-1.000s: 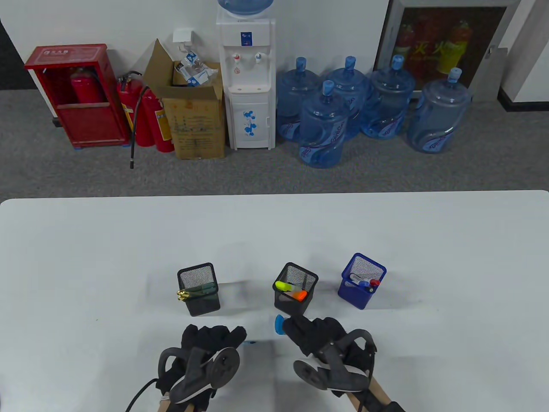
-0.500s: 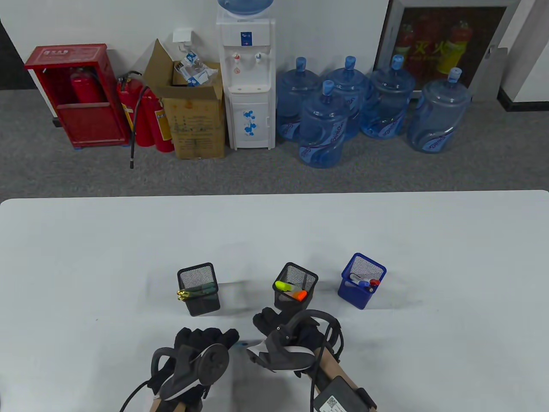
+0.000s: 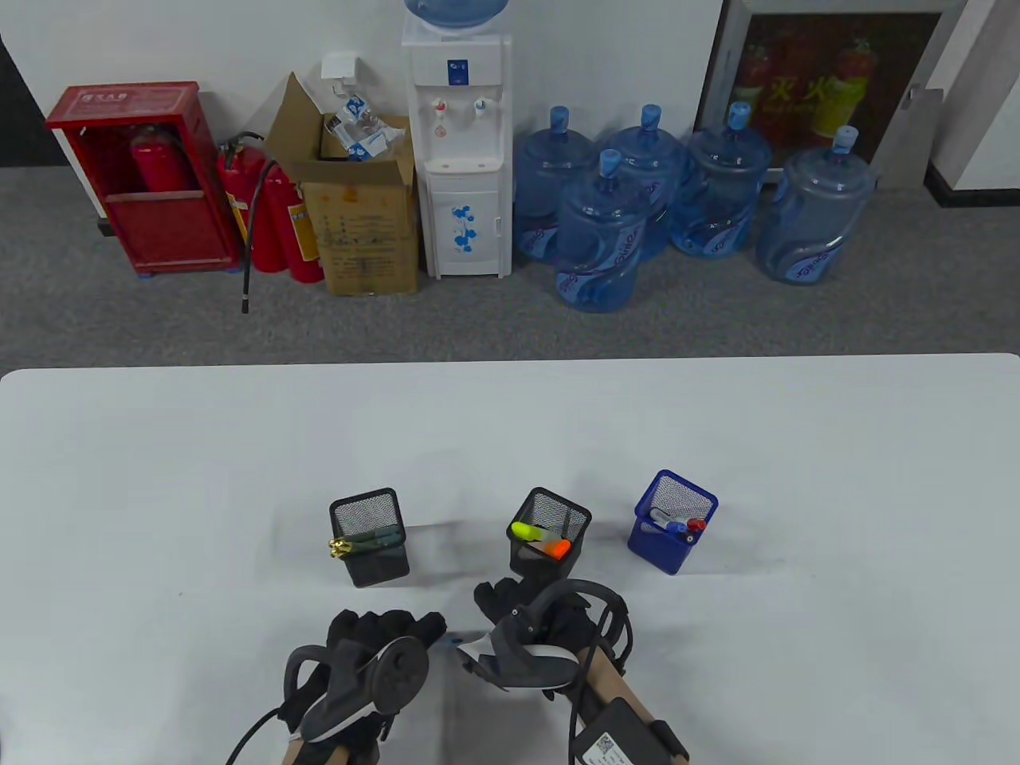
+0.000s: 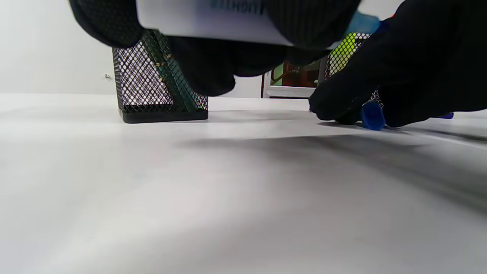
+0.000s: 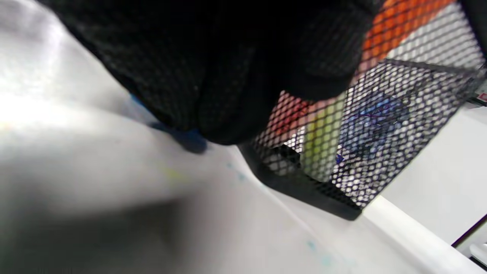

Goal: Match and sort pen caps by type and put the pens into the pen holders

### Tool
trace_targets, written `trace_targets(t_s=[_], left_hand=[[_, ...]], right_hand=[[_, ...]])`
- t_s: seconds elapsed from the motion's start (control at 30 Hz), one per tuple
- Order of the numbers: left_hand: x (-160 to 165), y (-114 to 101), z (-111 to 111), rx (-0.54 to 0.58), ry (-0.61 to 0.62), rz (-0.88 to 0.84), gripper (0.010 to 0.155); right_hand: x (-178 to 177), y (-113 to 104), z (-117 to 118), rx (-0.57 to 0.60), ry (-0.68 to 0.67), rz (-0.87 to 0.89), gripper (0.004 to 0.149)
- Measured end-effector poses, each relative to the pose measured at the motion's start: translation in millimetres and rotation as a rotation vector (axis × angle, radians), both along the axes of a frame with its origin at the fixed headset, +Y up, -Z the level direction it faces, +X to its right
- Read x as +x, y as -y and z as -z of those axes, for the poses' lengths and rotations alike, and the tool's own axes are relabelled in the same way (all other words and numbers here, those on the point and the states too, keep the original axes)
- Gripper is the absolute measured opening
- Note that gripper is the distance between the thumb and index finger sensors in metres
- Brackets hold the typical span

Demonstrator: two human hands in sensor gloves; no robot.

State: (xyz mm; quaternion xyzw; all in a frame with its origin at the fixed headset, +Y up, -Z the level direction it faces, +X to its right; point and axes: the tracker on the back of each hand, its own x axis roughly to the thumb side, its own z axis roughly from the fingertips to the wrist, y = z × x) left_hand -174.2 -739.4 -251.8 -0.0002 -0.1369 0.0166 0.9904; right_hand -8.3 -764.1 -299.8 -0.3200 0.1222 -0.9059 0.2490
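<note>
Left hand (image 3: 381, 637) grips a white-barrelled highlighter (image 4: 213, 19) with fingers curled round it, raised off the white table (image 3: 159, 478) near its front edge. Right hand (image 3: 530, 617) sits just in front of the middle black mesh holder (image 3: 550, 532), fingertips (image 4: 335, 110) down on the tabletop pinching a blue cap (image 4: 372, 116) that touches the surface. Left black mesh holder (image 3: 368, 535) holds dark green pens; blue mesh holder (image 3: 673, 522) stands to the right. Bare tabletop lies wide on both flanks and behind the holders to the far edge.
</note>
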Motion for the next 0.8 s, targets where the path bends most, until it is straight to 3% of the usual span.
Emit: trace_targets(t_s=[0.17, 0.3, 0.57, 0.73, 0.8], left_hand=[[0.2, -0.1, 0.4, -0.007, -0.002, -0.001, 0.056], [0.2, -1.2, 1.1, 0.005, 0.001, -0.024, 0.057], [17.8, -8.3, -4.5, 0.133, 0.048, -0.102, 0.058], [38.4, -9.2, -8.9, 0.175, 0.076, -0.128, 0.063], [46.3, -8.3, -10.5, 0.181, 0.088, -0.145, 0.064]], right_hand=[[0.9, -0.4, -3.5, -0.013, 0.018, 0.023, 0.062], [9.3, -16.5, -16.9, -0.025, 0.035, 0.145, 0.063], [66.0, -46.6, -50.1, 0.029, 0.176, 0.458, 0.064], [93.4, -37.9, -50.6, -0.07, 0.232, 0.557, 0.069], [98.3, -31.6, -49.7, -0.175, 0.235, 0.603, 0.07]])
